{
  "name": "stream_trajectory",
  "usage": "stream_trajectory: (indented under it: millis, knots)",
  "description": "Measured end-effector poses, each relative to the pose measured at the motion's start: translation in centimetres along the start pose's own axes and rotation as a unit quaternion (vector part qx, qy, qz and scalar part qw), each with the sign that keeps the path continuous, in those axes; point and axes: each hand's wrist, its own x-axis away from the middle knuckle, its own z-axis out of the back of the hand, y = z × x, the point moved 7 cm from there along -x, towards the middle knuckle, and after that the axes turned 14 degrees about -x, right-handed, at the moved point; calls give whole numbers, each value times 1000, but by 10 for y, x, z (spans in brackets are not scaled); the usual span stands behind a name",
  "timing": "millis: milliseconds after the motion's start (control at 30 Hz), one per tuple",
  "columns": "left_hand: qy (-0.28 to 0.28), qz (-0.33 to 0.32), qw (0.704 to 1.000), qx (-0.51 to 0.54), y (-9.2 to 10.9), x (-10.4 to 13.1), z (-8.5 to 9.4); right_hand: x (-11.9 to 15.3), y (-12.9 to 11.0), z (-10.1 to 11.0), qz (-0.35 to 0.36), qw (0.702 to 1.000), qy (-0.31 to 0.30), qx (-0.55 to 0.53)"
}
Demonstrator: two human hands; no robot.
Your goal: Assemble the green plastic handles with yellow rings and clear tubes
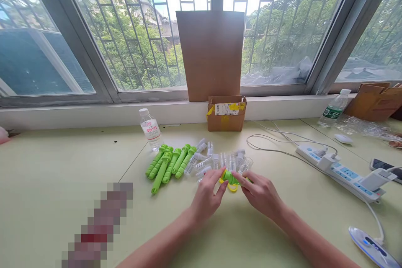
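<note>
A bright green ribbed plastic piece lies between my two hands, with yellow rings around and just below it. My left hand has its fingers bent against the piece's left end. At the other end, the fingertips of my right hand press on it and partly hide it. Small clear plastic bottles, some with whitish caps, lie and stand just beyond my fingers. Left of them rests a group of several green plastic sticks with spiral-ribbed tops.
Behind stand a labelled water bottle and an open cardboard box. At right are a power strip with cables, a phone, another bottle and an oval white device. A pixelated patch covers part of the table's left side.
</note>
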Motion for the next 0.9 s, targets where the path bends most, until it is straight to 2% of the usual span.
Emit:
stream_trajectory:
  millis: [267, 500, 900]
  knots:
    - [-10, -46, 998, 52, 8, 0, 1, -5, -15, 1, 5, 999, -4, -44]
    - [-4, -91, 994, 61, 19, 3, 2, -4, -12, 0, -43, 991, -6, -127]
    - [6, -106, 993, 51, 19, 6, 0, -3, -14, -2, -24, 989, -18, -147]
